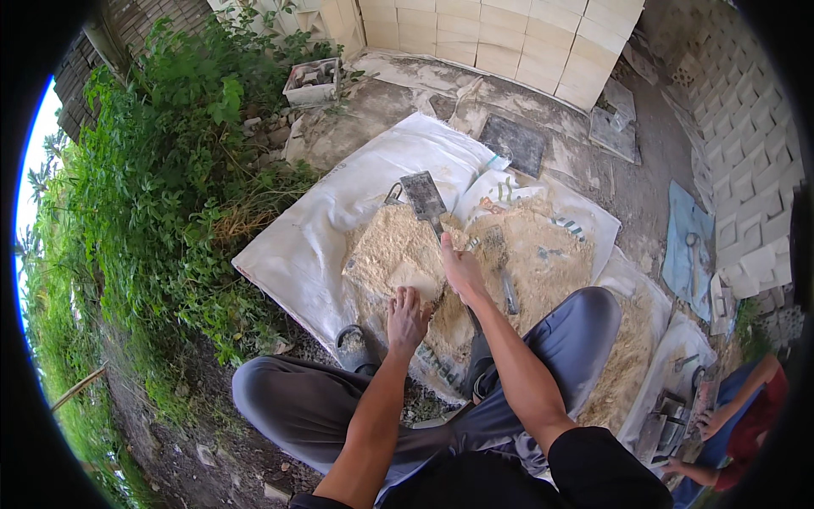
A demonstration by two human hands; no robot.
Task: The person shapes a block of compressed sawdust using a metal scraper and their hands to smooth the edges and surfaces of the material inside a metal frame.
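Note:
My left hand [408, 322] is closed over the near edge of a pale stone block [413, 276], its fingertips on top. Beige chips and dust [386, 242] lie thick around the block, and its underside is hidden. In my right hand [463, 273] is the handle of a tool with a broad, dark rectangular blade [422, 195]. The blade is raised beyond the block and points away from me. A second hand tool [509, 291] lies in the dust to the right of my right hand.
White woven sacks [297, 222] spread under the work. Leafy plants [170, 195] crowd the left side. Dark flat slabs [513, 144] and a white bin [311, 82] stand farther off. Stacked pale tiles [500, 38] line the back. Another person's hand [710, 424] works at lower right.

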